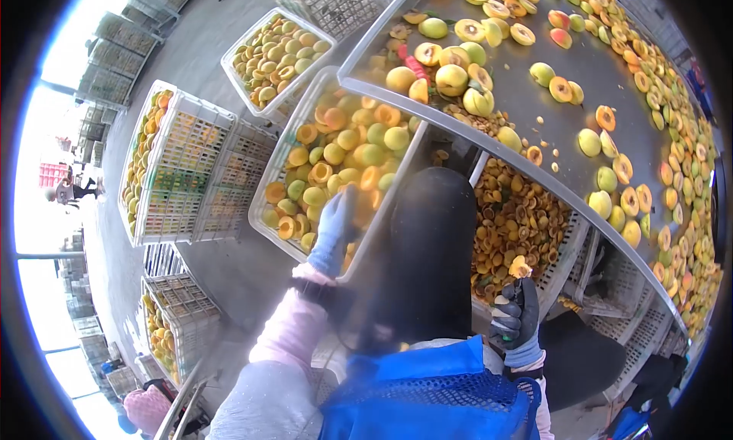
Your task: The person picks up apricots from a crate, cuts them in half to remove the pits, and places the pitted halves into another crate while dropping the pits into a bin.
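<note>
My left hand [334,230], in a pale blue glove, reaches over a white crate [263,188] filled with apricots [334,151], many of them halved. Its fingers are stretched out and slightly blurred, with no fruit visible in them. My right hand [516,318], in a dark grey glove, is closed in front of my knee. At its fingertips is a ragged orange piece of apricot [521,267]. Something greenish shows low between the curled fingers, too covered to name. Behind this hand lies a heap of small brown-orange halves or scraps [510,225] in a container beneath the table edge.
A metal table [527,81] with a raised rim carries whole and halved apricots, with a dense band along its far side. More filled crates stand at left, including a stacked one [182,161] and another [276,58]. A person [72,190] is far left.
</note>
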The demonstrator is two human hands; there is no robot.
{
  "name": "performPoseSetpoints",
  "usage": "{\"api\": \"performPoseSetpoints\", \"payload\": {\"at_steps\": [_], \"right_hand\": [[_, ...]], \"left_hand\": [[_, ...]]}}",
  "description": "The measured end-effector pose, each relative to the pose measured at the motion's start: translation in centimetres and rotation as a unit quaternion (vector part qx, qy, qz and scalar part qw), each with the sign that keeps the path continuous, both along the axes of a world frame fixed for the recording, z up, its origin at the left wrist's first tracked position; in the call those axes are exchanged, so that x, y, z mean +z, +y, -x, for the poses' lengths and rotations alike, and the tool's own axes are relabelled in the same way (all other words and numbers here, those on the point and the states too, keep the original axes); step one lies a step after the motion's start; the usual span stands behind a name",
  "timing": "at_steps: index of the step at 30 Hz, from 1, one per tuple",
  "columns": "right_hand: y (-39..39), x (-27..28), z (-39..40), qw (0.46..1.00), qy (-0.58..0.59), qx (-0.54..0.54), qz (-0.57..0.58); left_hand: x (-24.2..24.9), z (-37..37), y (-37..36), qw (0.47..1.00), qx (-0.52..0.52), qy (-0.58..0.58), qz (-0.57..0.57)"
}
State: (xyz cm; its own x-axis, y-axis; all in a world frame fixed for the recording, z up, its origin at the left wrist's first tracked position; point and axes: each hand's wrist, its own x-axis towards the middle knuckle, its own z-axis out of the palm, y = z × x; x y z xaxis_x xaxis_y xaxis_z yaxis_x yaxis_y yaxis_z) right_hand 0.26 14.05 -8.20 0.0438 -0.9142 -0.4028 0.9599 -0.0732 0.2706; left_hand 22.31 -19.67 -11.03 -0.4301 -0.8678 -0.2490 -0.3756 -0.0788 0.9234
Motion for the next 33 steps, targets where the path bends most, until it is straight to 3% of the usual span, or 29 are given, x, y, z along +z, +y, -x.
{"api": "performPoseSetpoints", "payload": {"at_steps": [1, 3, 4, 5, 8, 9, 11, 12, 14, 18, 20, 24, 25, 28, 29, 32, 33], "right_hand": [[-0.7, 0.5, -0.2, 0.999, -0.008, 0.009, -0.039], [-1.4, 0.3, -0.5, 0.983, 0.106, 0.053, -0.142], [-1.7, 0.3, -0.5, 0.965, 0.162, 0.074, -0.195], [-3.0, 1.8, -1.0, 0.933, 0.198, 0.084, -0.288], [-4.3, 2.3, -1.1, 0.905, 0.221, 0.087, -0.354], [-4.3, 2.0, -1.0, 0.889, 0.254, 0.1, -0.369], [-4.3, 0.6, -0.6, 0.923, 0.186, 0.086, -0.325], [-4.4, 0.1, -0.5, 0.938, 0.153, 0.08, -0.301], [-5.3, 0.3, -0.5, 0.924, 0.201, 0.113, -0.306], [-6.0, 1.3, -0.9, 0.879, 0.286, 0.157, -0.349], [-5.7, 1.4, -0.7, 0.891, 0.276, 0.142, -0.33], [-4.5, 0.6, -0.6, 0.902, 0.254, 0.133, -0.324], [-4.3, 0.5, -0.9, 0.897, 0.26, 0.137, -0.33], [-4.9, 0.6, -1.3, 0.872, 0.29, 0.154, -0.364], [-5.3, 0.8, -1.4, 0.855, 0.304, 0.158, -0.39], [-5.5, 2.0, -1.3, 0.816, 0.346, 0.156, -0.436], [-5.8, 2.1, -1.4, 0.808, 0.36, 0.153, -0.442]], "left_hand": [[-1.6, 0.2, -1.0, 1.0, -0.004, -0.005, 0.001], [-4.4, 2.1, -3.3, 0.999, 0.026, 0.024, -0.005], [-3.1, 4.4, -3.7, 0.996, 0.064, 0.038, -0.05], [-2.5, 5.7, -4.4, 0.998, 0.059, 0.0, 0.016], [-4.6, 9.3, -8.0, 0.946, 0.054, -0.052, 0.315], [-4.1, 10.9, -8.8, 0.942, 0.045, -0.076, 0.324], [-2.4, 13.7, -9.8, 0.932, 0.027, -0.127, 0.339], [-4.4, 14.8, -11.1, 0.919, -0.015, -0.141, 0.367], [-9.4, 16.5, -13.8, 0.887, -0.099, -0.166, 0.42], [-10.6, 17.1, -14.9, 0.851, -0.241, -0.264, 0.385], [-9.4, 17.1, -16.1, 0.829, -0.292, -0.303, 0.368], [-3.8, 17.3, -14.4, 0.888, -0.205, -0.297, 0.284], [-3.1, 17.4, -13.7, 0.857, -0.23, -0.3, 0.349], [-8.6, 17.1, -12.7, 0.775, -0.226, -0.188, 0.559], [-9.2, 17.1, -12.1, 0.793, -0.24, -0.256, 0.498], [-10.4, 15.5, -11.6, 0.776, -0.201, -0.321, 0.505], [-10.8, 14.1, -11.9, 0.767, -0.198, -0.284, 0.54]]}}
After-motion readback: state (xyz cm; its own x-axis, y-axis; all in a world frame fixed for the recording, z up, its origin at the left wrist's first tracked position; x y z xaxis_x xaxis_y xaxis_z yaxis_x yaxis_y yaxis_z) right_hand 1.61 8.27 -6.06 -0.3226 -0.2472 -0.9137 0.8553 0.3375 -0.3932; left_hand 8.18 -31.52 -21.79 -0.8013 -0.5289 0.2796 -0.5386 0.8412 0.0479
